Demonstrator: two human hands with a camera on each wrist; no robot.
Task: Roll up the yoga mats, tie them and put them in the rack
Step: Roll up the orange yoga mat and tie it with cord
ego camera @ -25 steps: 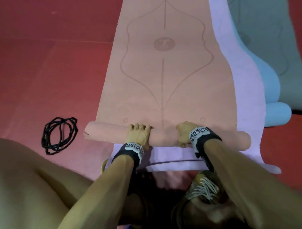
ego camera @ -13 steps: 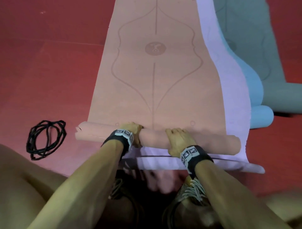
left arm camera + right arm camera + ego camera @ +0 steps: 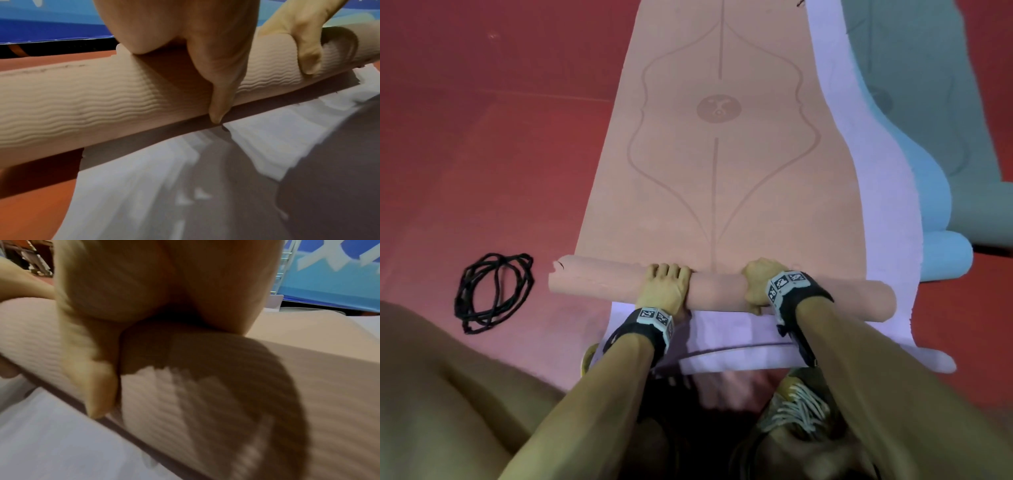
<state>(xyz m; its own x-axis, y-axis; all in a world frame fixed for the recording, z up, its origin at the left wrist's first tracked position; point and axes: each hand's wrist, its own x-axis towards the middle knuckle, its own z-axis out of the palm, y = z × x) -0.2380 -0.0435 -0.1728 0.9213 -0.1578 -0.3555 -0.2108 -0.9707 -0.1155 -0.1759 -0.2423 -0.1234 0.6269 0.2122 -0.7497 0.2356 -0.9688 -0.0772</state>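
Observation:
A peach yoga mat (image 3: pixel 715 192) lies flat on the red floor, with its near end rolled into a tube (image 3: pixel 602 286). My left hand (image 3: pixel 666 287) and right hand (image 3: pixel 758 286) both grip the middle of the tube, fingers over the top. In the left wrist view the thumb (image 3: pixel 220 100) presses down the near side of the ribbed roll (image 3: pixel 82 100). In the right wrist view the right hand (image 3: pixel 133 296) wraps the roll (image 3: pixel 185 410). A lilac mat (image 3: pixel 876 205) lies under the peach one. A coil of black cord (image 3: pixel 493 229) rests on the floor to the left.
A light blue mat (image 3: pixel 931 192) and a grey-green mat (image 3: pixel 928 85) overlap at the right, each with its near end curled up. My shoes (image 3: pixel 798 407) stand just behind the lilac mat's near edge (image 3: pixel 739 359). Red floor (image 3: pixel 500 120) spreads to the left.
The roll has moved a little forward along the peach mat. Both hands have shifted their hold, from lying over the tube to gripping it again with fingers over the top.

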